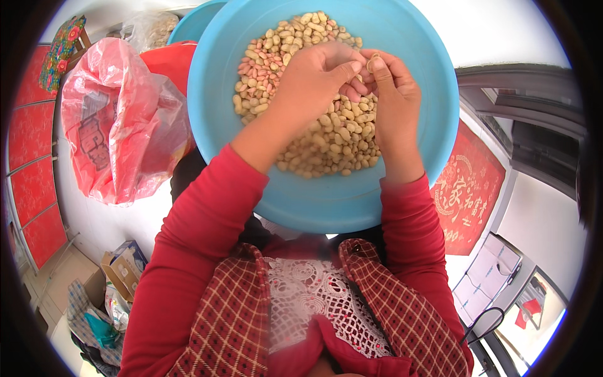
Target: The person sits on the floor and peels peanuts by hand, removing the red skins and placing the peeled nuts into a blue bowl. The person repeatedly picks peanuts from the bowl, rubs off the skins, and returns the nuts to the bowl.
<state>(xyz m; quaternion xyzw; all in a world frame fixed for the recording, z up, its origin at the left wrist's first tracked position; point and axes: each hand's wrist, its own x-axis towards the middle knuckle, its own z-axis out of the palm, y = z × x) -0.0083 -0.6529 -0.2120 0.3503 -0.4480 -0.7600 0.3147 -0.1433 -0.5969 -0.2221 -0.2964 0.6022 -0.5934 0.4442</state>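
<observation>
A wide blue plastic basin (pixel 325 207) is in front of me, holding a heap of unshelled peanuts (pixel 346 134). Shelled pink peanut kernels (pixel 259 66) lie among them on the left side. Above the heap, my right hand (pixel 398 94) pinches a peanut shell (pixel 371 65) between thumb and forefinger. My left hand (pixel 318 77) meets it from the left, its fingers curled against the right fingers. Whether the left fingers also grip a piece of shell is hidden by the overlapping hands.
Left of the basin stands a translucent red plastic bag (pixel 122 127). Behind it are a clear plastic bag (pixel 158 30) and a second blue basin (pixel 195 21). A cardboard box (pixel 120 273) is at lower left. A red mat with golden writing (pixel 471 193) lies on the right.
</observation>
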